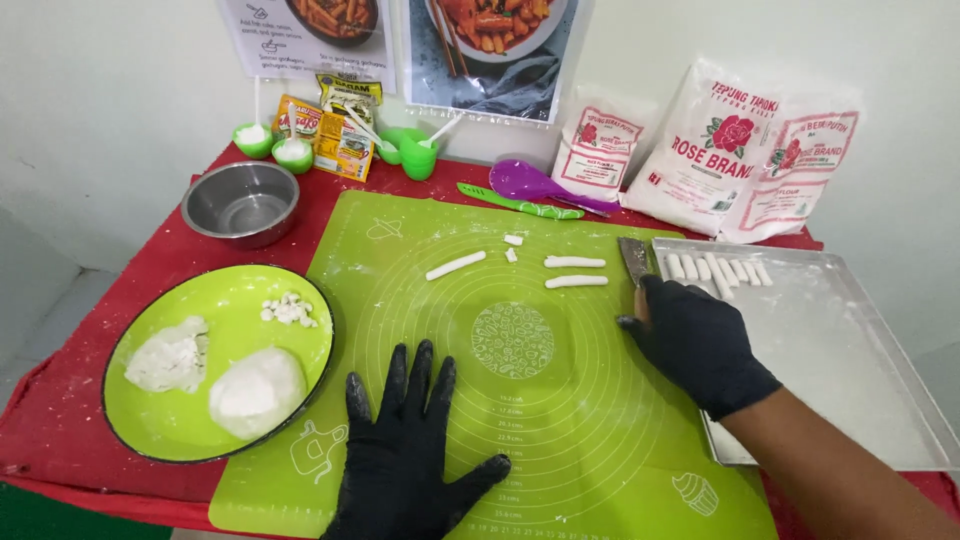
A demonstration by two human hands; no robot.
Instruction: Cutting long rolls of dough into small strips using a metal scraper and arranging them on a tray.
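- Resting flat on the green silicone mat (pixel 560 420), the left hand (pixel 410 455) lay palm down with its gloved fingers spread and nothing in its grasp.
- The right hand (pixel 695 340), also in a black glove, was clenched around the handle of a metal scraper (pixel 634 258), whose blade stood at the mat's right edge, just beside the metal tray (pixel 850 330).
- Two white dough sticks (pixel 575 272) lay side by side on the mat, up and to the left of the right hand, near the blade but apart from it.
- Their long axes ran left to right, roughly crosswise to the blade.
- A longer dough roll (pixel 455 265) lay further left, tilted slightly, with two small cut bits (pixel 512 247) between it and the sticks.
- The right hand was clearly the nearer one to the sticks; the left hand sat well below them, toward the mat's near edge.
- Cut dough pieces (pixel 720 270) were already lined up in a row at the tray's far left corner, just beyond the right hand.
- A green plate (pixel 140 410) with lumps of dough sat to the left of the mat, well apart from both hands.
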